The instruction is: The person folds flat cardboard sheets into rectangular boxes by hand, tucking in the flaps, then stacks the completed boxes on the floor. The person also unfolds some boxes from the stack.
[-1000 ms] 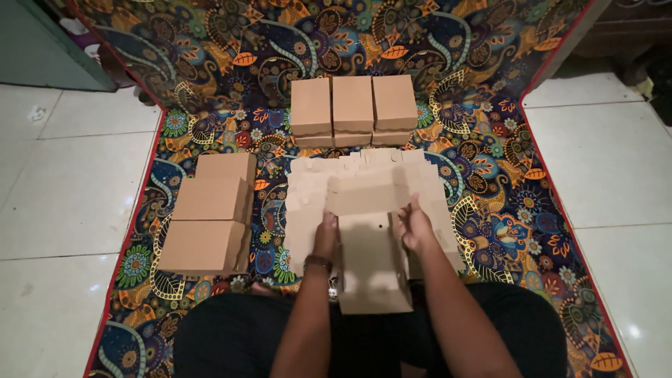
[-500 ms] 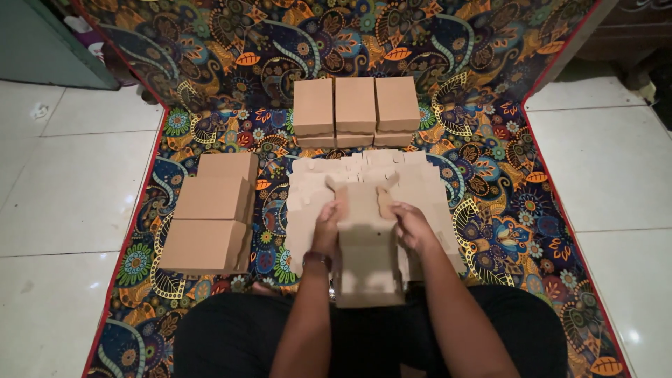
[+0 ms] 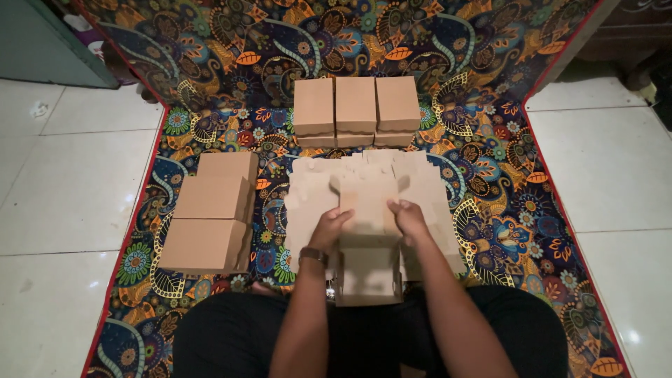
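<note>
Sitting on a patterned mat (image 3: pixel 490 126) with legs crossed, the person works a half-folded cardboard box (image 3: pixel 369 269) in the lap, its walls partly raised and its long lid flap reaching forward over a stack of flat blanks (image 3: pixel 430 192). The left hand (image 3: pixel 329 227), with a watch at the wrist, grips the left edge of that flap, fingers curled over the card; the right hand (image 3: pixel 408 218) clasps the right edge in the same way, so both hands are closed on the box. By the look of it, this box is midway: the base stands, yet the lid is not tucked. Finished work lies around: three closed boxes (image 3: pixel 355 105) in a row at the far side of the blanks, and three more (image 3: pixel 213 213) lined up on the left. The flat stack appears several sheets deep, so a good share seems left to fold. White floor tiles (image 3: pixel 70 182) flank the mat.
</note>
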